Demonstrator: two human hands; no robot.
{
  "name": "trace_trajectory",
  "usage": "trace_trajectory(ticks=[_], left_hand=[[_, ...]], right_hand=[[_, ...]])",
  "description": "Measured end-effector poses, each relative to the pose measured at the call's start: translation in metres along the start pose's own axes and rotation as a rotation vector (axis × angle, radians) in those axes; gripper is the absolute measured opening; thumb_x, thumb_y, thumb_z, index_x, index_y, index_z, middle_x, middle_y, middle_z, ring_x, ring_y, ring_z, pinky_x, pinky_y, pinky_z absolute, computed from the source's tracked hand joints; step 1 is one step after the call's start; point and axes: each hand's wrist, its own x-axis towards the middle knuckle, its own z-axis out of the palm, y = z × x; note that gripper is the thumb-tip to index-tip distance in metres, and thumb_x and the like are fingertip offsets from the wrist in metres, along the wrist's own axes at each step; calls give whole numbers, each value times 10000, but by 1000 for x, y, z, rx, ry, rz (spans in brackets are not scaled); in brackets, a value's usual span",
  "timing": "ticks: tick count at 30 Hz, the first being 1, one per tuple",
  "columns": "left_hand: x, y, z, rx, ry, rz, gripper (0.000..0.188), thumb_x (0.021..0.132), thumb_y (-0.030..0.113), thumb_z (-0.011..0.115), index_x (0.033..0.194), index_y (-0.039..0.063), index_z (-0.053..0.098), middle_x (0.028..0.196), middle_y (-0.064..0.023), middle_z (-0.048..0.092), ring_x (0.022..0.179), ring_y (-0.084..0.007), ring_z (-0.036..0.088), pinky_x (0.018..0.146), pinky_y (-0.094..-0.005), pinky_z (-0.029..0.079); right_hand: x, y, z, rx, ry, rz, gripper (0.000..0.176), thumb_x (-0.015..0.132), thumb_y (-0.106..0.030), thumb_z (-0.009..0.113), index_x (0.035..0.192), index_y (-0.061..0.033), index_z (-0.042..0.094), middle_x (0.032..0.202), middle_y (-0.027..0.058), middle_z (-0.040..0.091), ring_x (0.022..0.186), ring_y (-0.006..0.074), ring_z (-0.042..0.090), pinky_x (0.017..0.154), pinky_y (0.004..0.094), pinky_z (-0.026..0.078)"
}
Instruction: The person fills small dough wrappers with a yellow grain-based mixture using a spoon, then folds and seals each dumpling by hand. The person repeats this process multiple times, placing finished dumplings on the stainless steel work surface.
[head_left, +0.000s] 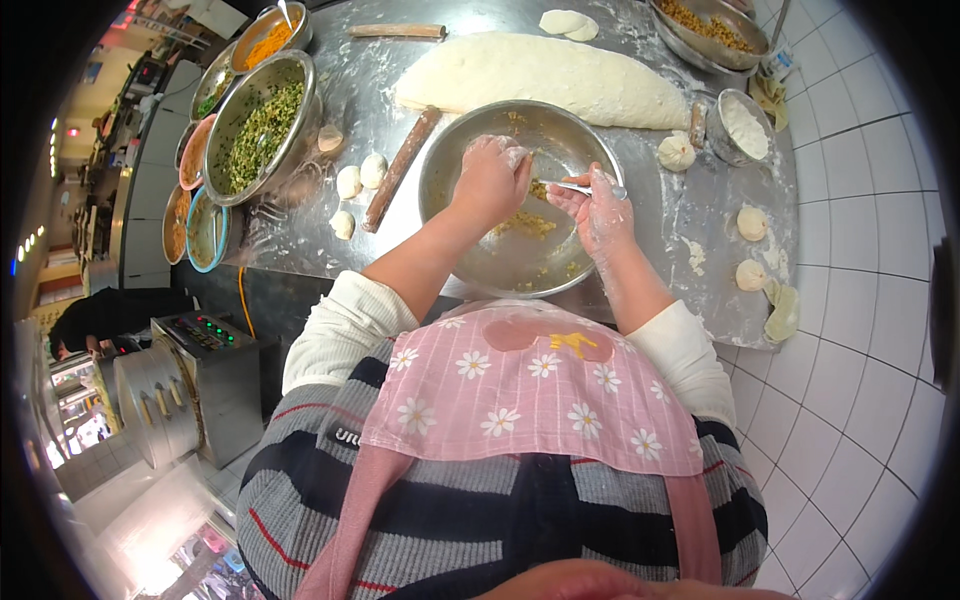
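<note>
Before me is a wide steel bowl (450, 247) with yellowish crumbly filling (529, 225) on its bottom and smears up its wall. My left hand (491, 176) is over the bowl with its fingers curled. Whatever it may hold is hidden behind the fingers and the floury knuckles. In my right hand (604, 214) is a metal spoon-like tool (581, 187), held across the bowl's right half. Its tip reaches towards the left hand, beside a clump of filling. Both hands are dusted with flour.
Behind the bowl lies a long dough slab (532, 79). A rolling pin (403, 169) and dough balls (349, 182) are left. Filling bowls, including one of chopped greens (266, 135), crowd the far left. To the right are a flour bowl (742, 127) and pleated buns (751, 223).
</note>
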Motion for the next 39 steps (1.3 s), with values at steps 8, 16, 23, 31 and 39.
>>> trace_trajectory(ticks=[8,16,23,31,39], left_hand=[[-10,0,4,-17,120,-57,167,844,152,582,890,30,686,949,-134,653,924,-323,582,828,-422,457],[11,22,25,-1727,342,-957,299,950,235,463,1080,3,600,1078,-111,632,1028,-242,591,881,-378,471],[-5,-11,-2,-2397,265,-878,347,988,194,303,1183,16,528,1152,-143,592,1080,-296,567,961,-463,456],[-21,-45,-26,-2489,252,-832,359,979,233,325,1152,6,543,1081,-180,613,995,-340,601,882,-520,499],[-17,-52,-39,-2540,204,-837,352,969,296,389,1163,50,549,1124,-170,596,1045,-355,569,910,-532,459]], right_hand=[[9,-26,43,-233,107,18,303,957,-233,516,933,68,500,862,176,561,706,328,673,607,410,594],[52,-39,205,-1981,-391,-360,333,841,-337,579,883,-33,710,892,171,687,818,302,667,745,402,522],[54,-31,249,-2130,-545,-755,414,898,-360,532,867,29,670,835,226,671,777,300,670,695,407,536],[3,-80,155,-760,-232,-104,249,951,-222,540,905,17,594,861,143,644,768,194,682,596,270,554],[-34,-42,110,-1339,-369,27,238,893,-112,578,1110,-16,607,965,89,607,719,123,581,639,217,484]])
